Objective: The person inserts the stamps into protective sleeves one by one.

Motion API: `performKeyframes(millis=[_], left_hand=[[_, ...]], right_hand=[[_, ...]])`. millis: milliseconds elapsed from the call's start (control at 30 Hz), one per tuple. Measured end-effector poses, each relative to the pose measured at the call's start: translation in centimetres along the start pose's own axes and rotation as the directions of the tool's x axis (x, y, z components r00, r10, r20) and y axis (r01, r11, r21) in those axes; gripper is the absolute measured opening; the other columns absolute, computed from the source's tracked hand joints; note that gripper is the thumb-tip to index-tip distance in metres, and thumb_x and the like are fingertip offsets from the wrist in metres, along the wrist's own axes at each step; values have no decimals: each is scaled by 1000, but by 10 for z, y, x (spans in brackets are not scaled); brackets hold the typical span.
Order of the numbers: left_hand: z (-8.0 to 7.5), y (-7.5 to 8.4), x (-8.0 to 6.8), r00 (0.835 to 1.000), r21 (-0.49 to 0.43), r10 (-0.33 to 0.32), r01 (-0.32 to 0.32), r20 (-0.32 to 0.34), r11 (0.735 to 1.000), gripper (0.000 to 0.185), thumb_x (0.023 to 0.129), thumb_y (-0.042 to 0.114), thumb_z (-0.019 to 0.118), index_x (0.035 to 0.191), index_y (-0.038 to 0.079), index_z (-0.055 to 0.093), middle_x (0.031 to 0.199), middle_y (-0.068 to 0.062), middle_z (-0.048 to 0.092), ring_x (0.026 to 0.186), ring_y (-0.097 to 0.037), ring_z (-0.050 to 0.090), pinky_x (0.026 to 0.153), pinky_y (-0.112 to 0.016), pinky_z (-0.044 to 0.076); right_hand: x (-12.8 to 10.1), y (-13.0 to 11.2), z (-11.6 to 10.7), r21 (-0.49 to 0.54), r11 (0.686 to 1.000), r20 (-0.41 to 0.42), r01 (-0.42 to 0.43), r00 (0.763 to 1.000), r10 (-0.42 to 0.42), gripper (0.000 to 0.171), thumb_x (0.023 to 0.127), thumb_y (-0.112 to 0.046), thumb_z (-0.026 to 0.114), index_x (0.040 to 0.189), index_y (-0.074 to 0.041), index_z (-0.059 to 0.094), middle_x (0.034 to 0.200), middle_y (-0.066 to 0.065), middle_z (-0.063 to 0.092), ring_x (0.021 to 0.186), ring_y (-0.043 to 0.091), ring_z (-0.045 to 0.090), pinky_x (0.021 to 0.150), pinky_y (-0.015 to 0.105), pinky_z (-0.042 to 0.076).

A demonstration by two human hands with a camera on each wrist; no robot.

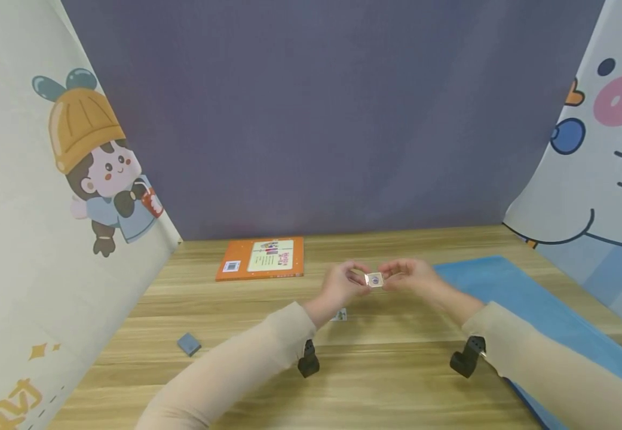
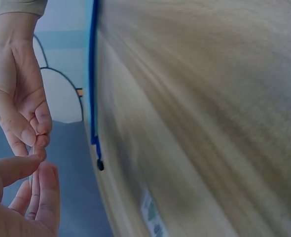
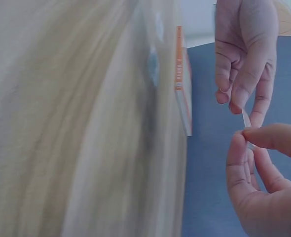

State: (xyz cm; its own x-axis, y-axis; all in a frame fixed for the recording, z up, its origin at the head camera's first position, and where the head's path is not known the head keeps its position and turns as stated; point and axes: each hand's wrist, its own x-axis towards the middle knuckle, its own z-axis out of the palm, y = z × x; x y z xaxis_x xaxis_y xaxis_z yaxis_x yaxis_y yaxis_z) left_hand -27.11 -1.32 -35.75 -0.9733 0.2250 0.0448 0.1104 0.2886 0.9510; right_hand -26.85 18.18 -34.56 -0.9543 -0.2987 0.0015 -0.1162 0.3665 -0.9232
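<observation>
Above the middle of the wooden table (image 1: pixel 397 382), both hands hold one small square card (image 1: pixel 374 279) with a purple mark on its face. My left hand (image 1: pixel 360 276) pinches its left edge and my right hand (image 1: pixel 390 276) pinches its right edge. In the right wrist view the card (image 3: pixel 245 118) shows edge-on as a thin white strip between the left hand (image 3: pixel 244 94) above and the right hand (image 3: pixel 244 136) below. The left wrist view shows the left hand (image 2: pixel 39 160) below the right hand (image 2: pixel 41 136), fingertips almost meeting.
An orange book (image 1: pixel 261 258) lies flat near the back wall. A second small card (image 1: pixel 339 315) lies on the table under my left wrist. A small grey-blue square (image 1: pixel 189 344) sits front left. A blue mat (image 1: pixel 509 292) covers the right side. Printed curtains close both sides.
</observation>
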Motion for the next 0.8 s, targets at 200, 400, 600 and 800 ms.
performKeyframes(millis=[200, 400, 600, 800], left_hand=[[10, -7, -3, 1000, 69, -11, 10, 15, 998, 33, 77, -4, 76, 106, 8, 69, 80, -4, 69, 69, -15, 65, 60, -20, 56], [22, -17, -4, 1000, 72, -1, -1, 17, 997, 31, 75, -8, 75, 102, 4, 69, 75, -6, 68, 65, -18, 66, 53, -19, 54], [32, -23, -4, 999, 80, 14, -18, 48, 997, 30, 74, -9, 76, 100, 2, 68, 74, -6, 67, 56, -10, 58, 49, -18, 53], [36, -27, -8, 997, 119, -33, 25, 71, 993, 30, 75, -5, 76, 102, 3, 68, 70, -2, 63, 53, -9, 55, 47, -15, 48]], right_hand=[[-5, 10, 3, -34, 998, -5, -51, 999, 51, 48, 83, -9, 71, 126, 5, 55, 113, 14, 62, 102, 23, 59, 89, 40, 53], [-8, 24, 5, -36, 996, 17, -80, 997, 81, 50, 80, -6, 72, 126, 4, 56, 113, 15, 63, 97, 21, 61, 85, 38, 56], [-6, 37, 5, -26, 996, 33, -88, 996, 88, 48, 78, 0, 73, 123, 7, 57, 106, 14, 64, 88, 18, 62, 76, 32, 58], [-9, 44, 8, 40, 988, 69, -146, 987, 143, 49, 78, 6, 71, 123, 11, 53, 102, 15, 60, 77, 18, 62, 67, 30, 59]])
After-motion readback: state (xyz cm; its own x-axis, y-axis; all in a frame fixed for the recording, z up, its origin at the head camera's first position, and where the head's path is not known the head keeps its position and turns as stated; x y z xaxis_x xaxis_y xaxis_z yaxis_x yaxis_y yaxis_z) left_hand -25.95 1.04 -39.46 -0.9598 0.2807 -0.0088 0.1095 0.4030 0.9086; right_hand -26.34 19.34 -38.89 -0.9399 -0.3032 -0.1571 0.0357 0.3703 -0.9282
